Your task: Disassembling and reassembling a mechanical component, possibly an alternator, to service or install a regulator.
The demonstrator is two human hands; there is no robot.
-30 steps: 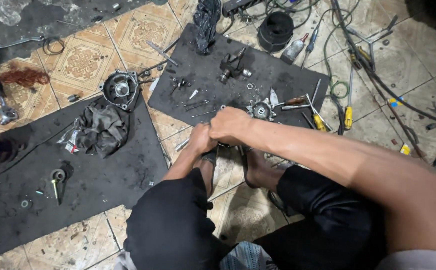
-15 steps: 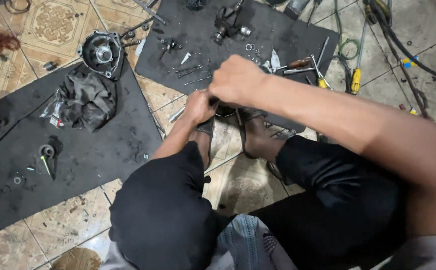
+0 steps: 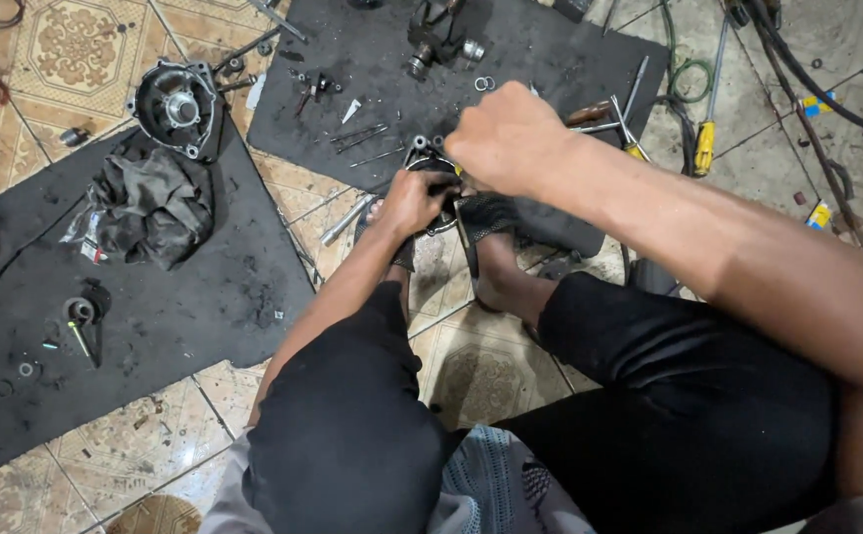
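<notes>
Patterned tile floor (image 3: 76, 49) with greasy black mats (image 3: 174, 316); left hand (image 3: 414, 201) and right hand (image 3: 507, 136) fingers clasp a round metal engine part (image 3: 430, 163), mostly hidden.

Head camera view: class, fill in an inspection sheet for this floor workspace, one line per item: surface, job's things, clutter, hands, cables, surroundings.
Surface: patterned tiled floor with two black rubber mats.
Job's things: round metal part at the far mat's near edge, under both hands.
Clutter: round metal housing, crumpled dark rag, loose bolts, rings, yellow-handled screwdriver.
Hands: left hand closed on the part's rim; right hand closed over its top, whatever it holds is hidden.
Cables: green coil, black hose at upper right.
Surroundings: the person's bent knees and feet; nothing else seen.
</notes>
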